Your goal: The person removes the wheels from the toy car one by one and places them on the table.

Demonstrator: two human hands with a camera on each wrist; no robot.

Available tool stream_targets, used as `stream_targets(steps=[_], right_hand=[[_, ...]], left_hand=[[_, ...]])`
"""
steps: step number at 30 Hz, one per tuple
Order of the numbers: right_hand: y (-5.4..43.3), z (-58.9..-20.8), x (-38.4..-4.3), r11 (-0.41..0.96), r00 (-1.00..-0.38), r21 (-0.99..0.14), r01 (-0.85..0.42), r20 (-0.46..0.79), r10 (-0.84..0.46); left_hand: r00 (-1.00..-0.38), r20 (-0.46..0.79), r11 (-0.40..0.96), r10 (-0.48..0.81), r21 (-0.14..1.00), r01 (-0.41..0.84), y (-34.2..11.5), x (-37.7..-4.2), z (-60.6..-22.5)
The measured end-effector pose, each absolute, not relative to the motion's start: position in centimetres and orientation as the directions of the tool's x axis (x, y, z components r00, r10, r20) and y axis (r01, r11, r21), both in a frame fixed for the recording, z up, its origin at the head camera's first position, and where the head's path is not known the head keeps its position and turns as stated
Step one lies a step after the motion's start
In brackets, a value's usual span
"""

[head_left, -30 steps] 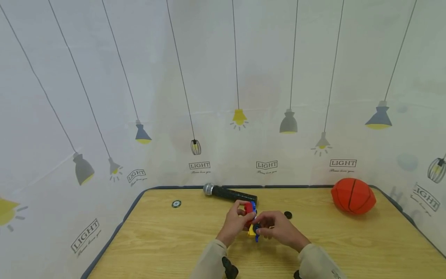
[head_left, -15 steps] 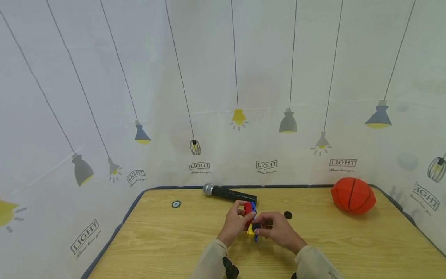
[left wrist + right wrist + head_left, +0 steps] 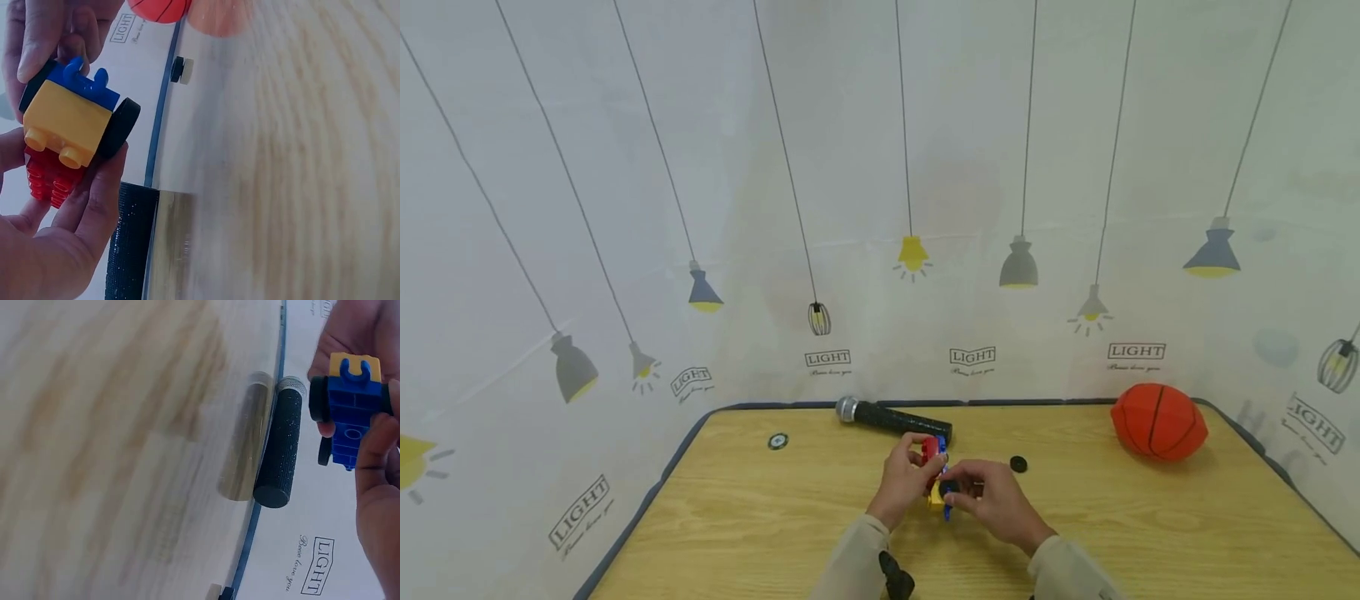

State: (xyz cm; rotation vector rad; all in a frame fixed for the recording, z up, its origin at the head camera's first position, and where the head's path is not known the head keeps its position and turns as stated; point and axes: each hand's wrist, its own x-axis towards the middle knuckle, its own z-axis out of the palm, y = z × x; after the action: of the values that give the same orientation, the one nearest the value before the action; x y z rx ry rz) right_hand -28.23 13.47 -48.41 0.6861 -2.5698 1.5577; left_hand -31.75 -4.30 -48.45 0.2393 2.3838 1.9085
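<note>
Toy car (image 3: 67,119) (black-wheeled) between left fingers (image 3: 103,197) and right fingers (image 3: 39,40)

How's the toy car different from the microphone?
The toy car is held in the left hand and right hand; the microphone lies on the table. The toy car is mostly red, yellow and blue; the microphone is black and silver. The toy car is blocky, the microphone long and rounded. Both have black parts.
</note>
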Motion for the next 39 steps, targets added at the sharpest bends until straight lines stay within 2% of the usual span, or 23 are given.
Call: stream_targets(steps=[8, 15, 21, 27, 32, 39], right_hand=[[13.3, -48.6, -27.7, 0.421, -0.903, -0.805, -0.417, 0.316, -0.291], [13.4, -47.6, -27.8, 0.458, -0.844, -0.71, -0.535, 0.418, -0.336], [14.9, -46.8, -28.8, 0.401, -0.898, -0.813, -0.422, 0.314, -0.308], [17.2, -46.5, -29.8, 0.4, -0.922, -0.839, -0.369, 0.275, -0.273], [18.9, -46.6, -30.3, 0.404, -0.946, -0.857, -0.319, 0.26, -0.195], [20.7, -46.9, -31.0, 0.428, -0.971, -0.871, -0.24, 0.219, -0.1]], left_hand=[[-0.989, 0.027, 0.216, 0.148, 0.975, 0.059, -4.0, -31.9, -48.4], [-0.993, -0.011, 0.177, 0.119, 0.984, 0.01, -4.7, -31.8, -49.5], [-0.989, -0.026, 0.081, 0.143, 0.997, -0.015, -5.1, -32.1, -49.1], [-0.977, -0.048, -0.079, 0.21, 0.995, -0.066, -5.5, -32.3, -48.3], [-0.965, -0.023, -0.093, 0.263, 0.994, -0.049, -5.5, -32.2, -47.9], [-0.964, 0.0, -0.135, 0.267, 0.99, -0.038, -5.5, -32.3, -48.1]])
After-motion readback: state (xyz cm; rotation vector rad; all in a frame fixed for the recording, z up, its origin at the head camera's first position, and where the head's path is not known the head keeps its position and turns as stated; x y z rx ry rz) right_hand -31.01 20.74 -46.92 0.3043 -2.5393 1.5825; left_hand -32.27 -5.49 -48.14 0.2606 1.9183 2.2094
